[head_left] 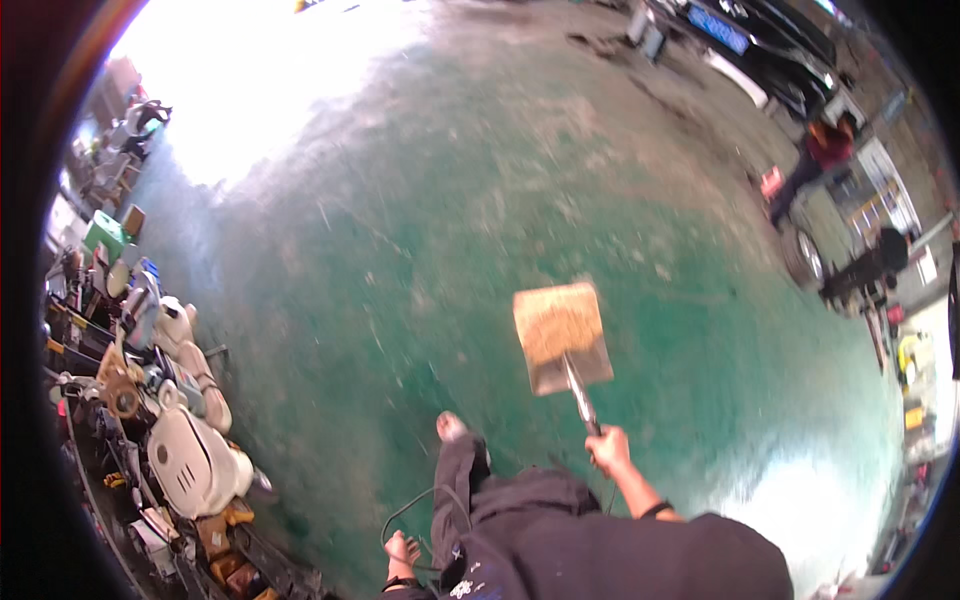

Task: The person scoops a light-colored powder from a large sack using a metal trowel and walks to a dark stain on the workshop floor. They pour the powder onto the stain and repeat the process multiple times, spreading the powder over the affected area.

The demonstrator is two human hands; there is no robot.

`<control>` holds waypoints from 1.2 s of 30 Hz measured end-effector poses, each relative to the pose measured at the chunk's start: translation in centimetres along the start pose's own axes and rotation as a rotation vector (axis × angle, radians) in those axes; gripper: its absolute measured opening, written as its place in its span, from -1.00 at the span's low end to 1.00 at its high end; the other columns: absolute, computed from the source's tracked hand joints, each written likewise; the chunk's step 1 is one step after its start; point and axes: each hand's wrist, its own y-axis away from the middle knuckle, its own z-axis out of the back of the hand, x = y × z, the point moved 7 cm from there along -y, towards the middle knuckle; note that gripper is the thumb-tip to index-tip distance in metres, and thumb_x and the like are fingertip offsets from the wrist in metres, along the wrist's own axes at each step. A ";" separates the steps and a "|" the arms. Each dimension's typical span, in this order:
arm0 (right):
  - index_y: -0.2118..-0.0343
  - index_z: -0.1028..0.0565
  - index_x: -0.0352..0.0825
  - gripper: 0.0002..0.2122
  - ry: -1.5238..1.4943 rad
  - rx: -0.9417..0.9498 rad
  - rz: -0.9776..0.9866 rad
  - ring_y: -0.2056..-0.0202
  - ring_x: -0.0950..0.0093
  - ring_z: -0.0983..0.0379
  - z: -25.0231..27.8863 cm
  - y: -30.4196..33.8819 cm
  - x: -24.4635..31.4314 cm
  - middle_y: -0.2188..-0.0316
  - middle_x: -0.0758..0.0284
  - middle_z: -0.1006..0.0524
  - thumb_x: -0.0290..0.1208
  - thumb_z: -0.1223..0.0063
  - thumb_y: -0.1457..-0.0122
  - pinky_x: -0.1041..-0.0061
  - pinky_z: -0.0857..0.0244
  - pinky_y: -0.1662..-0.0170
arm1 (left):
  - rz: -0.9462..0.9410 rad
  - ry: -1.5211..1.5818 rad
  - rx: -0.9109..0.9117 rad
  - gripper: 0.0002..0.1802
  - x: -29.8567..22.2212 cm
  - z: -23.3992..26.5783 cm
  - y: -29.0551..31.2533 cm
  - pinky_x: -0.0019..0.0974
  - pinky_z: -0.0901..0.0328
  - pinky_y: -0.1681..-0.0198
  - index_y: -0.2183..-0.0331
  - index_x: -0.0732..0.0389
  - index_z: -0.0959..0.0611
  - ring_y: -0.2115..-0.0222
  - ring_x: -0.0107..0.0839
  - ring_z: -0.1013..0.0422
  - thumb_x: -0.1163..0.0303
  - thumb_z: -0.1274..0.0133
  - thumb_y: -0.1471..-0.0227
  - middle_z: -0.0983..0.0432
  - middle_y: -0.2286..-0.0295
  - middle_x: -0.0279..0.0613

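My right hand [610, 450] is wrapped round the grip of a shovel [589, 412], which reaches forward over the green floor. A heap of tan, grainy material that resembles sawdust or sand [560, 321] covers much of its flat, square metal blade. Bare metal shows at the blade's near edge and corners. Low at my left side, my left hand [402, 550] has its fingers curled in. What they hold, if anything, is too small to make out. A thin dark cable [412, 499] loops beside that hand and across my dark trouser leg.
Along the left lie cluttered parts, with a cream plastic shell [190, 462] and a green box [104, 232]. At the far right, a person [826, 150] is near a wheel [803, 255] and a dark car [775, 50]. Bright glare lies on the green floor [440, 250].
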 end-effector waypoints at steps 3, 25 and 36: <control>0.64 -0.44 -0.41 -0.92 -0.067 -0.005 -0.019 0.79 0.50 -0.39 -2.3 -5.2 10.0 0.79 0.29 -0.44 -0.52 -0.08 0.18 0.48 -0.27 0.72 | -0.261 -0.055 0.025 -0.61 -19.0 -7.3 1.2 -0.23 -0.30 0.63 0.17 0.23 -0.44 0.57 -0.30 -0.44 0.16 0.06 -0.04 -0.50 0.43 -0.12; 0.57 -0.46 -0.45 -0.88 -0.120 -0.138 -0.087 0.74 0.48 -0.44 -26.3 -63.0 82.7 0.76 0.25 -0.46 -0.50 -0.09 0.14 0.45 -0.32 0.70 | -0.332 -0.078 -0.039 -0.52 -100.2 -39.5 -9.2 -0.14 -0.34 0.28 0.17 0.22 -0.56 0.31 -0.25 -0.43 0.03 0.02 -0.03 -0.53 0.30 -0.12; 0.59 -0.43 -0.44 -0.90 -0.262 -0.131 -0.101 0.74 0.51 -0.43 -41.4 -84.1 123.4 0.75 0.30 -0.45 -0.52 -0.08 0.15 0.49 -0.33 0.69 | -0.725 -0.219 0.074 -0.74 -169.3 -63.8 -12.8 -0.44 -0.22 0.61 0.38 0.33 -0.53 0.65 -0.54 -0.30 0.29 0.00 -0.05 -0.44 0.57 -0.29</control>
